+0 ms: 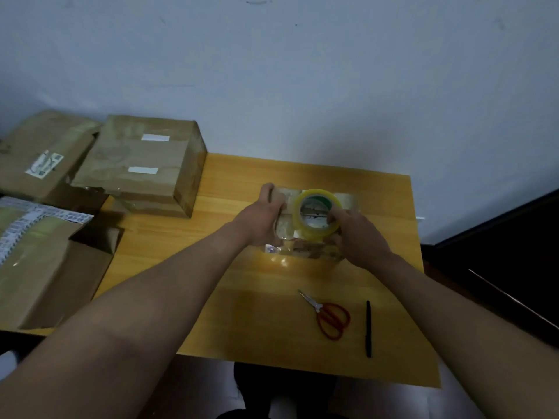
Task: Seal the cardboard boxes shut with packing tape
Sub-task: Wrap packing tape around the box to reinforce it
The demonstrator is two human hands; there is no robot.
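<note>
A small tape-wrapped cardboard box sits at the centre of the yellow wooden worktop. The left hand grips the box's 9 o'clock end, fingers curled over its top edge. The right hand holds a roll of clear yellowish packing tape upright on the box, fingers curled round the roll's 3 o'clock rim. Red-handled scissors lie at 6 o'clock of the box, with a black pen just beside them at 3 o'clock. 3 larger brown cardboard boxes stand at 9 o'clock, well apart from the small box.
</note>
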